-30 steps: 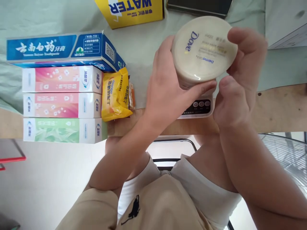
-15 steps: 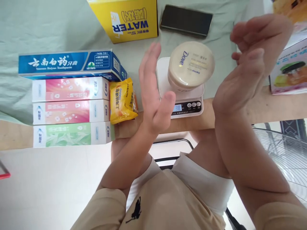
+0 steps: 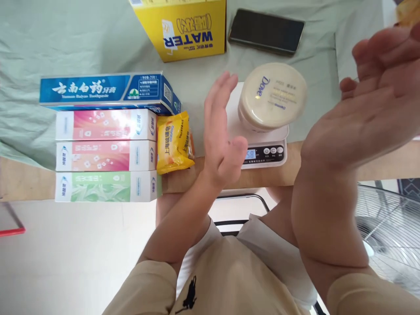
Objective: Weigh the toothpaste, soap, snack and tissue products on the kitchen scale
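Note:
A cream Dove jar [image 3: 272,96] stands on a small white kitchen scale [image 3: 264,151] whose display is lit. My left hand [image 3: 220,131] is raised just left of the scale, fingers stretched out, holding nothing. My right hand [image 3: 370,109] is lifted to the right of the jar, palm up and fingers apart, also with nothing in it. Neither hand touches the jar.
Left of the scale lie a yellow soap packet [image 3: 173,142] and a stack of toothpaste boxes: blue [image 3: 105,91], two pink [image 3: 105,140], green [image 3: 105,186]. Behind are a yellow WATER box [image 3: 183,28] and a black phone [image 3: 266,31]. A fan grille [image 3: 390,227] is at lower right.
Both hands set the Dove jar down on the scale and let go, then drew apart; the right hand has moved further right and up.

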{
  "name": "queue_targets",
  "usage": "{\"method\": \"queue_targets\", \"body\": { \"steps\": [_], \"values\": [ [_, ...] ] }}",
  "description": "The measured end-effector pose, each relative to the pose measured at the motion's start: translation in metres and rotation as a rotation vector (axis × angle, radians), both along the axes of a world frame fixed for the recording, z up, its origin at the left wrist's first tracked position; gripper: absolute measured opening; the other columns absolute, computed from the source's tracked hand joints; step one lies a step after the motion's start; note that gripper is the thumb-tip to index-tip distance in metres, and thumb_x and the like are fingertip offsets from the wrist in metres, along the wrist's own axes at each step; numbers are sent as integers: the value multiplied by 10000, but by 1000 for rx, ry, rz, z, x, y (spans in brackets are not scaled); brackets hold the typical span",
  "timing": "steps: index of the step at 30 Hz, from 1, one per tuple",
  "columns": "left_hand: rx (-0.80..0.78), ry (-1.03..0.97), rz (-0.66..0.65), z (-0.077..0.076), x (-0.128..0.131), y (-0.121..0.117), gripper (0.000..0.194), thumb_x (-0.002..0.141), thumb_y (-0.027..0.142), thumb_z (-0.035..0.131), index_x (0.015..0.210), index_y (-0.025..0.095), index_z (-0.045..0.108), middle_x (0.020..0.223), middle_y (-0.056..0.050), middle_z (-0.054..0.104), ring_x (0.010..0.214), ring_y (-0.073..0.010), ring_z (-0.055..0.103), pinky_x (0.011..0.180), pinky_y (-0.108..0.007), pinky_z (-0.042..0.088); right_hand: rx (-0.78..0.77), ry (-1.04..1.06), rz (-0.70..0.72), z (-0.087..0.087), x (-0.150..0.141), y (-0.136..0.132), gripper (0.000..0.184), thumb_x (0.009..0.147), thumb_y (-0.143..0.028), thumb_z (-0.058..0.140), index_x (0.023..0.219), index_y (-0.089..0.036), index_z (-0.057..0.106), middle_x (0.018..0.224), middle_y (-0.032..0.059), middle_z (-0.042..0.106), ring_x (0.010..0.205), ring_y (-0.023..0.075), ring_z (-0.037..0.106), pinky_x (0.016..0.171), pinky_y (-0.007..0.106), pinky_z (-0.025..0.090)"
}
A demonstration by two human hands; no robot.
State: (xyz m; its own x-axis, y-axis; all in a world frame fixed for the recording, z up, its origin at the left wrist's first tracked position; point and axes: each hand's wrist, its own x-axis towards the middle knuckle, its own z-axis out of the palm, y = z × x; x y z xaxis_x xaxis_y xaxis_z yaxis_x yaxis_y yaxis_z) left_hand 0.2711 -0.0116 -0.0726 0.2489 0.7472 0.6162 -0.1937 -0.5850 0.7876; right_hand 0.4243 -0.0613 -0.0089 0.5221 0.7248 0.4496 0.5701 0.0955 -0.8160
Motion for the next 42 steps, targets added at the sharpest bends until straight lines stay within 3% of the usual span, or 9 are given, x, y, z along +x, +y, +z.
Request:
{"method": "queue_targets", "body": {
  "steps": [4,10,18,22,27,31,35,38,42],
  "values": [
    [136,-25,46,-17,6,7,795,955,817,260,1617,388,363,1647,-14,444,1567,-305,406,1331,-486,336,222,138,-62,-8,7,2,253,884,-319,363,1018,-300,577,1063,9,659,1091,223,677,836,424,441],
    [102,-6,51,-19,8,3,741,991,760,266,1615,369,351,1642,-49,447,1568,-312,415,1325,-498,355,197,119,-80,-15,11,4,316,739,-222,424,997,-260,601,1044,45,662,1044,205,657,860,430,501],
    [121,58,-32,-35,2,24,928,865,954,160,1630,450,310,1650,-3,444,1581,-377,437,1264,-602,431,151,97,98,-6,-1,-1,191,802,-176,505,969,-230,580,1044,37,549,1025,138,613,924,374,523],
    [96,134,-90,-15,-6,15,823,908,903,217,1611,489,324,1654,18,472,1592,-346,443,1262,-561,469,90,9,228,-17,9,-3,296,872,-367,581,1159,-294,580,1128,45,514,983,160,598,878,386,565],
    [-271,129,-74,15,-3,-10,635,1012,755,299,1538,426,440,1640,9,474,1625,-308,384,1341,-536,370,-61,-55,298,-15,5,-10,533,881,-595,629,1342,-369,487,1349,47,482,1188,216,617,999,436,583],
    [-38,24,-110,-12,5,7,802,925,859,340,1568,387,423,1587,-39,544,1479,-328,555,1215,-468,528,-134,-110,330,-7,1,-13,750,751,-488,777,1406,-358,436,1444,64,463,1356,261,562,1155,472,524],
    [-9,25,-69,-33,11,21,812,912,876,321,1575,410,384,1574,-18,559,1463,-304,583,1195,-441,539,-229,-129,279,-4,-3,-11,875,681,-353,815,1442,-341,382,1529,83,468,1410,264,539,1198,488,504],
    [17,37,-26,-22,13,15,765,960,803,282,1592,378,347,1573,-47,534,1480,-305,561,1228,-503,506,-201,-44,237,-6,-8,-6,853,673,-384,785,1416,-315,372,1478,99,524,1358,265,580,1180,511,519],
    [-23,66,4,33,5,-8,741,955,804,326,1540,353,389,1591,-50,493,1595,-357,426,1287,-580,435,-133,61,268,-6,-24,7,856,655,-475,781,1381,-315,356,1403,95,567,1262,261,644,1111,495,563]
  ]
}}
